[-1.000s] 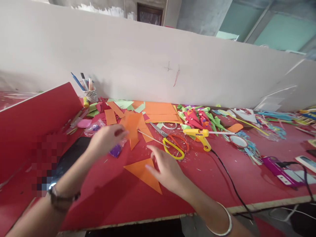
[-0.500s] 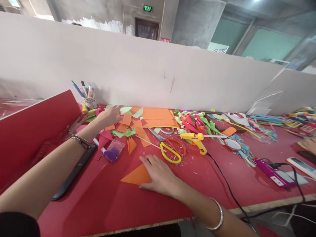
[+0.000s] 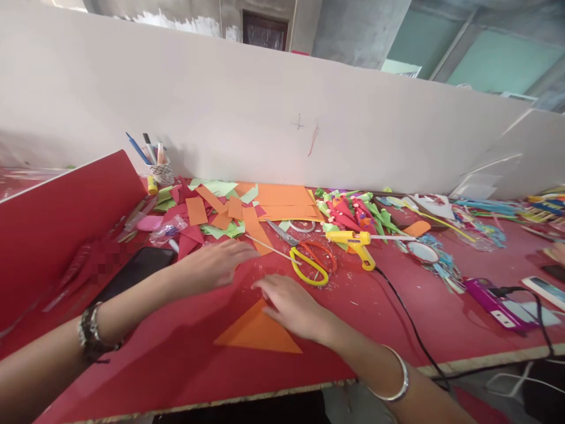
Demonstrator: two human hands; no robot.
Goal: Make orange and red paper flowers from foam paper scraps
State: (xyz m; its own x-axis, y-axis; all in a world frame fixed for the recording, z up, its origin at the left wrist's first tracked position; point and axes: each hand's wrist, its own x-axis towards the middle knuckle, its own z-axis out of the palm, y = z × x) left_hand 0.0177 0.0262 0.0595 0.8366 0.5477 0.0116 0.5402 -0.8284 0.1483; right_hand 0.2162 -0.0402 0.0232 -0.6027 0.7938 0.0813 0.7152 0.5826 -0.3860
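A folded orange paper triangle (image 3: 260,334) lies on the red tabletop in front of me, its long edge toward me. My right hand (image 3: 293,306) is over its upper corner, thumb apart from the loosely curved fingers; whether it presses on the paper I cannot tell. My left hand (image 3: 216,265) hovers above the table, left of the right hand, fingers stretched out and nothing visible in it. Beyond the hands lie scissors (image 3: 311,277) with yellow and red handles. Cut orange paper pieces (image 3: 196,211) are scattered on green and red scraps.
A yellow glue gun (image 3: 353,238) trails a black cord to the right, near a purple power strip (image 3: 498,306). Red and green paper figures (image 3: 348,212) are heaped behind it. A pen cup (image 3: 161,171) stands by the white partition. A black phone (image 3: 136,268) lies left.
My left hand has come back from the paper scraps, toward my right hand. My right hand has shifted slightly to the upper corner, so more of the orange triangle shows.
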